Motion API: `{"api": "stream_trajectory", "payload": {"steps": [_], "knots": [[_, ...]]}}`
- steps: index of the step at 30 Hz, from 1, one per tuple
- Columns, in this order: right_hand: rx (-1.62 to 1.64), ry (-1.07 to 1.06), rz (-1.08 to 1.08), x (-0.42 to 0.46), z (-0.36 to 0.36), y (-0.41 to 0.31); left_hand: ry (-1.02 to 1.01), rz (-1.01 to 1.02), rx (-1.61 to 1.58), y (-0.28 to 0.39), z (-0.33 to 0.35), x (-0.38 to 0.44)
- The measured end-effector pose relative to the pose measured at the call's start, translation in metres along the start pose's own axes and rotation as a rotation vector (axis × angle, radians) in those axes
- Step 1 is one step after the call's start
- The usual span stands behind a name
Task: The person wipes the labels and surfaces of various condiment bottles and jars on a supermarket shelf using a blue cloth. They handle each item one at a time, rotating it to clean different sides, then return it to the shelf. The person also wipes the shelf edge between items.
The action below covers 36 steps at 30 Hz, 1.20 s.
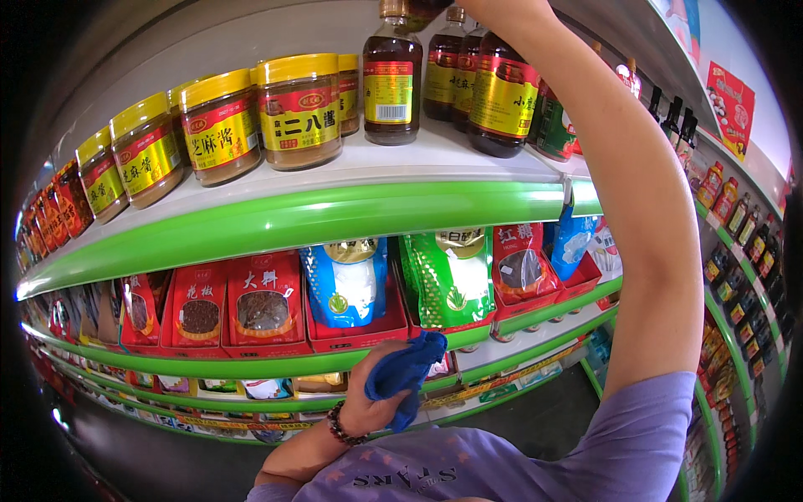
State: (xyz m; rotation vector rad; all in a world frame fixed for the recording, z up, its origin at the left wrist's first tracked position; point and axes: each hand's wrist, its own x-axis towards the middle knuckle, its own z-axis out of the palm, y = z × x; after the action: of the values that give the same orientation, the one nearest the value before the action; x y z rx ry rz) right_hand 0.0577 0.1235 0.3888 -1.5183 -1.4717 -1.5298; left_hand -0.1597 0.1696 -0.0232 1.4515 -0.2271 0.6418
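Observation:
My left hand (367, 401), with a beaded bracelet on its wrist, grips a crumpled blue cloth (404, 376) before my chest, in front of the lower shelves. My right arm reaches up past the top shelf (433, 147); only the edge of my right hand (480, 6) shows at the upper picture rim, its fingers cut off. Beside it is a dark object (430, 14), mostly out of frame; whether I hold it is unclear. Just below stand dark sesame oil bottles, one with its back label forward (390, 94) and one partly behind my forearm (502, 94).
Yellow-lidded jars of sesame paste (219, 135) line the top shelf leftward, close to its green front edge (301, 219). Below are red spice bags (260, 301), a blue bag (345, 288) and a green bag (448, 282) in red boxes. Another stocked shelf (746, 251) runs along the right.

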Motion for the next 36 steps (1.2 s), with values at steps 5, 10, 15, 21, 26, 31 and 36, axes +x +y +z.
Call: {"api": "stream_trajectory", "payload": {"steps": [5,10,15,21,26,31,36], "knots": [[0.012,0.128,0.039,-0.010,-0.012,-0.012,0.002,-0.001,0.007,0.005,0.006,0.000],[-0.014,0.305,-0.061,-0.027,-0.037,-0.019,-0.045,-0.059,-0.135,-0.001,0.011,0.004],[0.186,0.458,-0.185,-0.058,-0.053,-0.028,0.019,0.078,-0.025,0.006,-0.001,0.006],[0.704,0.347,0.122,-0.134,-0.099,-0.063,0.139,0.196,-0.304,0.045,0.010,0.033],[0.973,-0.067,0.148,-0.206,-0.113,-0.104,0.146,-0.047,-0.449,0.064,0.016,0.021],[1.087,-0.159,0.359,-0.245,-0.084,-0.116,0.269,-0.066,-0.344,0.074,0.019,0.002],[1.282,-0.158,0.438,-0.272,-0.071,-0.097,0.302,0.065,-0.115,0.050,0.004,0.011]]}}
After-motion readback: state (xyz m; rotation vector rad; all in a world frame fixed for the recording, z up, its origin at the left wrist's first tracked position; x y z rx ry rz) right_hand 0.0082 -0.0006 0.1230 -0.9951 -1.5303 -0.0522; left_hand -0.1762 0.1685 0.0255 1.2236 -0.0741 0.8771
